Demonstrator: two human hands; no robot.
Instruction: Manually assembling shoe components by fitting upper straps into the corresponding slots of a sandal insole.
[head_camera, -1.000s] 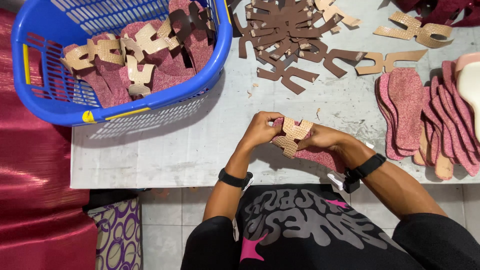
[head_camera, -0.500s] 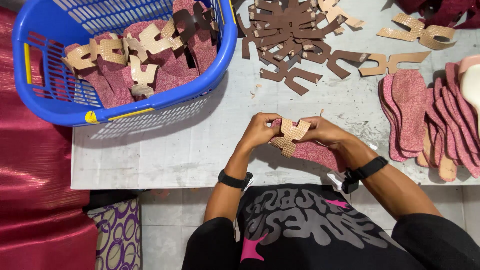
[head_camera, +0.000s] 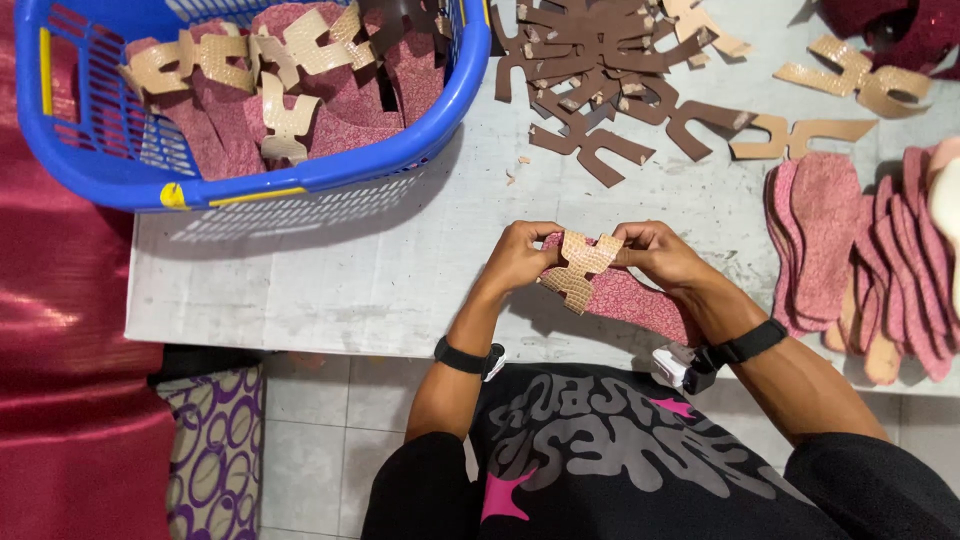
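Tan snakeskin-textured strap piece (head_camera: 580, 268) sits pinched between both hands, left hand (head_camera: 520, 258) and right hand (head_camera: 655, 252), over a pink insole (head_camera: 640, 302) at the desk (head_camera: 330, 270) edge. Keeping the strap centred and pressed flat seems wise. Blue basket (head_camera: 450, 110) stands well apart.

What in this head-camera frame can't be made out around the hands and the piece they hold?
- Pink insole: its near end is hidden by the right hand and wrist.
- Tan strap piece: its side edges are covered by the left hand and right fingers.
- Blue basket: cut off by the top edge.
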